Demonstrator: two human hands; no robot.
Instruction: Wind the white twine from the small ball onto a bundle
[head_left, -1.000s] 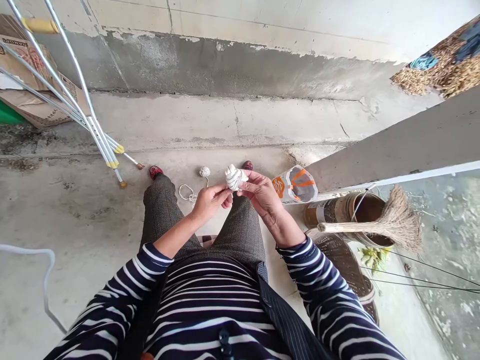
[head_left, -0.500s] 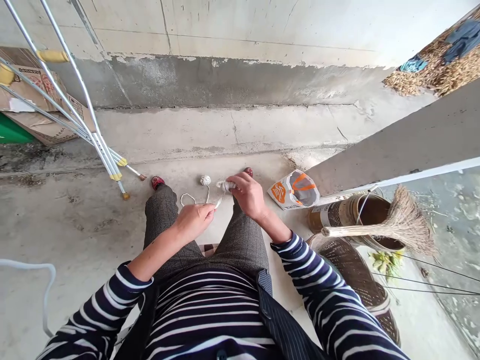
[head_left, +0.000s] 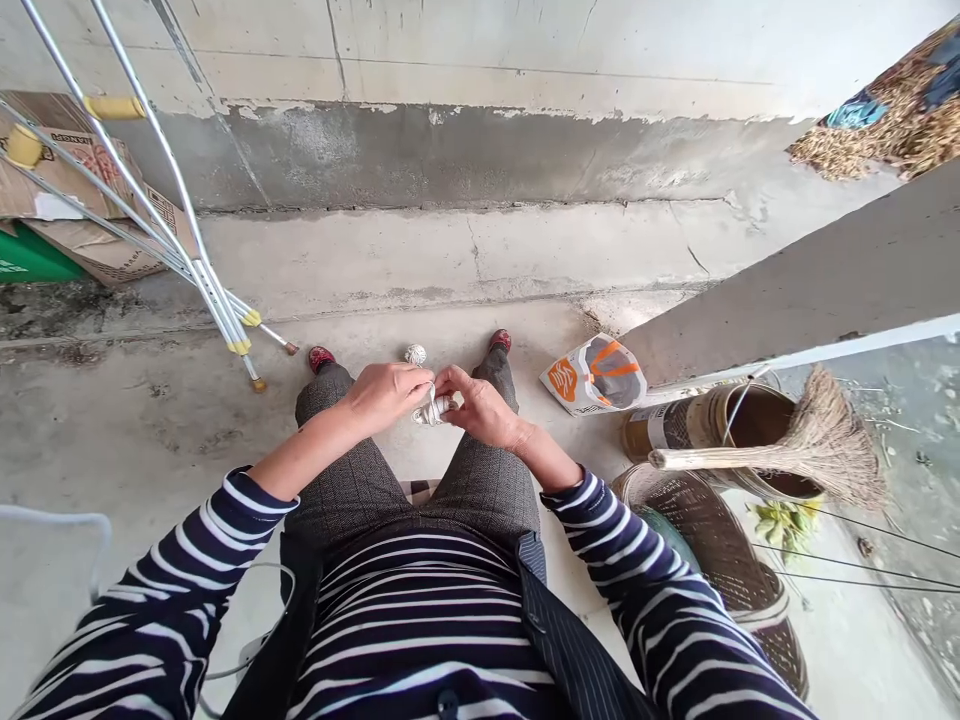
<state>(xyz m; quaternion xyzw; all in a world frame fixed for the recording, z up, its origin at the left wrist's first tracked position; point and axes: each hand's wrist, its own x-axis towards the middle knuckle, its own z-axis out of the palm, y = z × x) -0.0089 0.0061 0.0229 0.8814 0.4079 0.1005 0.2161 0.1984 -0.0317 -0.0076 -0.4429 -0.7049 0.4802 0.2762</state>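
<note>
My left hand [head_left: 384,395] has its fingers pinched together on a white cord [head_left: 431,392], right beside my right hand. My right hand [head_left: 484,408] is closed around a small white bundle of cord [head_left: 430,412], which pokes out below the fingertips. Whether the bundle is wound or knitted I cannot make out. Just beyond the hands, a ball of white cord [head_left: 415,354] lies on the floor between my feet. The strand leading from the ball is mostly hidden behind my left hand.
Aluminium crutches [head_left: 214,300] lean at the left by cardboard boxes [head_left: 112,235]. To the right stand an orange and white bag [head_left: 566,378], a bucket [head_left: 720,410] with a straw broom [head_left: 817,450] across it, and a woven basket [head_left: 697,510].
My left hand has moved up and right to meet my right hand, which has come slightly down and left. The white bundle now sits lower, between both hands.
</note>
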